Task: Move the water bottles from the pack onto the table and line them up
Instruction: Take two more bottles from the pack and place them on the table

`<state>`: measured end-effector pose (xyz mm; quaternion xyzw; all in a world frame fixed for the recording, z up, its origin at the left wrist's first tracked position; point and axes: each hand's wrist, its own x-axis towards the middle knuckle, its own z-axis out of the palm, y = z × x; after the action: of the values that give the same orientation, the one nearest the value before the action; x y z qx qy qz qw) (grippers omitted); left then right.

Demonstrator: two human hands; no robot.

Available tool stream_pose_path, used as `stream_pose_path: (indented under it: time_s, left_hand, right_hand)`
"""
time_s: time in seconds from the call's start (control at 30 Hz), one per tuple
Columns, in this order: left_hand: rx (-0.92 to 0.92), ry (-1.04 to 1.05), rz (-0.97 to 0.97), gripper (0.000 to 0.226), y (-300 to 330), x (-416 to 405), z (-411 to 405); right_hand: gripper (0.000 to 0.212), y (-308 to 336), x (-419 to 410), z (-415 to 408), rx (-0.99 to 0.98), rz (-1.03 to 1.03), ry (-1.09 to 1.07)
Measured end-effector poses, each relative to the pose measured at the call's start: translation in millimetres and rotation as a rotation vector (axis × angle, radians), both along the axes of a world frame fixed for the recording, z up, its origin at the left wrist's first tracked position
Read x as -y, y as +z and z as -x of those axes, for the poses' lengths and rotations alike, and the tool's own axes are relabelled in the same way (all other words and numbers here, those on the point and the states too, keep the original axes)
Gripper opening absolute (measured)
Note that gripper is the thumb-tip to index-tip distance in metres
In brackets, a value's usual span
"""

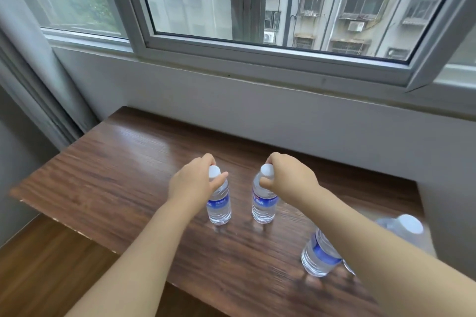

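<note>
Two clear water bottles with blue labels and white caps stand upright side by side on the brown wooden table [116,167]. My left hand [192,183] grips the neck of the left bottle [219,206] just under its cap. My right hand [286,175] grips the cap and neck of the right bottle [264,204]. A third bottle [319,255] stands near the table's front right, partly hidden by my right forearm. Behind that forearm shows a fourth bottle's white cap [409,224]. The pack is not in view.
The table's back edge meets a grey wall under a window sill [257,77]. A curtain [33,72] hangs at the left. Wood floor [46,265] lies below the table's chipped left front edge.
</note>
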<state>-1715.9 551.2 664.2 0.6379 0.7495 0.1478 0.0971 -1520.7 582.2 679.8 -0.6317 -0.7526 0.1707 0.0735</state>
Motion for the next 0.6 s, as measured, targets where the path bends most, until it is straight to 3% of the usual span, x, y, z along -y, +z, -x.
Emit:
stream_pose_path:
  time_s: [0.27,0.43,0.6]
  left_hand:
    - [0.11,0.026,0.025,0.027,-2,10,11]
    - [0.16,0.128,-0.055,0.044,-1,31,7]
    - [0.279,0.042,-0.187,0.023,11,63,-34]
  right_hand:
    - [0.034,-2,6,-4,-0.046,0.001,-0.044]
    - [0.04,10,31,-16,-0.123,-0.044,-0.069]
    - [0.031,28,72,-46,-0.245,-0.117,-0.027]
